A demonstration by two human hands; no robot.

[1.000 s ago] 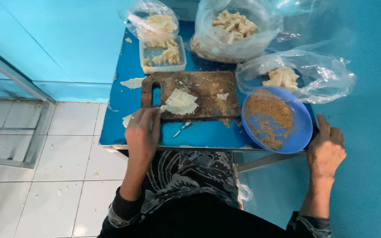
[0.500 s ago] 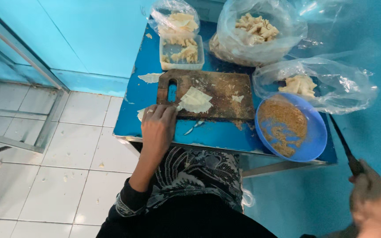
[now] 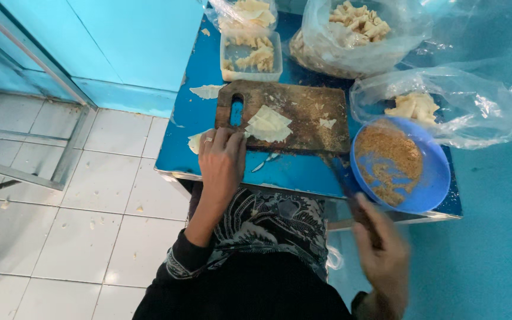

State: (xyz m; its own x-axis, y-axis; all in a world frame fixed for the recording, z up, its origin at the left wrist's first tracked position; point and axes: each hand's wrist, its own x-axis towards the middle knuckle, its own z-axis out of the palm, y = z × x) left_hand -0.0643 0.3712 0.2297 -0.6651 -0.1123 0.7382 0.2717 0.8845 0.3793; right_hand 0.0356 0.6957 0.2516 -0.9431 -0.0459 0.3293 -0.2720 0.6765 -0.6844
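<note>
My left hand (image 3: pixel 223 161) rests flat on the near edge of a dark wooden cutting board (image 3: pixel 294 112), fingertips beside a stack of pale dough sheets (image 3: pixel 267 124). My right hand (image 3: pixel 383 261) is blurred by motion at the lower right. It grips a dark-handled knife (image 3: pixel 345 181) whose blade points up toward the board's near right corner. A blue bowl (image 3: pixel 431 189) of brown crumbly filling sits just right of the knife.
The blue table (image 3: pixel 297 169) also holds a clear tub (image 3: pixel 250 56) of folded dough pieces and two clear plastic bags (image 3: pixel 357 35) (image 3: pixel 445 106) of the same. A loose dough sheet (image 3: pixel 207 90) lies left of the board. White tiled floor (image 3: pixel 90 195) and a metal frame (image 3: pixel 37 112) lie left.
My right hand picked up the knife at the table's right side and swung it in toward the board. My left hand has stayed at the board's edge. The camera moved closer.
</note>
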